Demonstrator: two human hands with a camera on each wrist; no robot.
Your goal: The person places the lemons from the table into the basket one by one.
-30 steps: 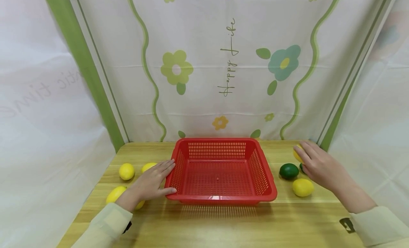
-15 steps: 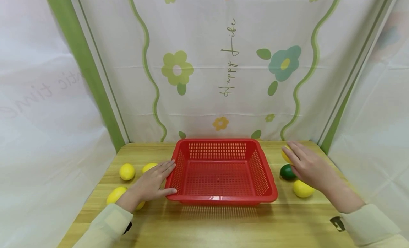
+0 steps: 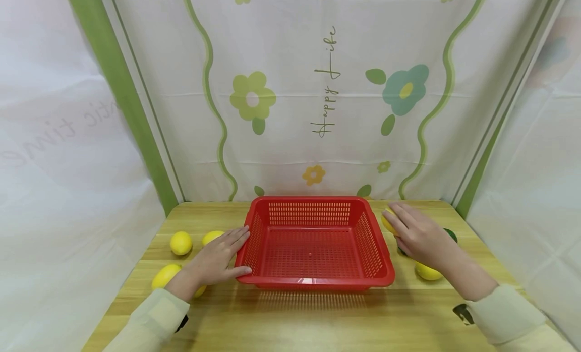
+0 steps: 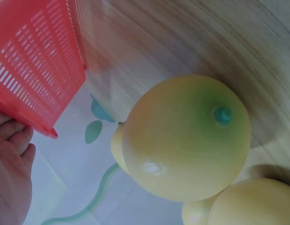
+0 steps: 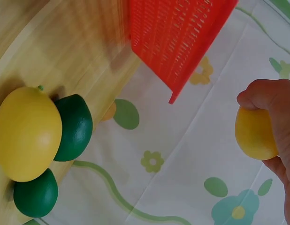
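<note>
A red slatted plastic basket [image 3: 313,282] stands on the wooden table. On its left rim rests my left hand [image 3: 217,261], fingers fairly straight over the edge and thumb by the front corner; the left wrist view shows those fingertips [image 4: 20,138] at the rim. My right hand [image 3: 419,236] grips a yellow lemon [image 5: 254,133] above the table, just right of the basket. Below that hand lie another lemon [image 5: 30,136] and two dark green, lime-like fruits [image 5: 73,129], partly hidden by the hand in the head view. The basket holds nothing.
Several lemons lie left of the basket, one [image 3: 180,243] beside the left hand and others partly behind the hand and wrist. A large lemon [image 4: 187,138] fills the left wrist view. White flowered curtains [image 3: 290,115] enclose the table at the back and sides.
My right hand has carried its lemon leftward, from over the fruit at the right to near the basket's right rim. My left hand and the basket have stayed in place.
</note>
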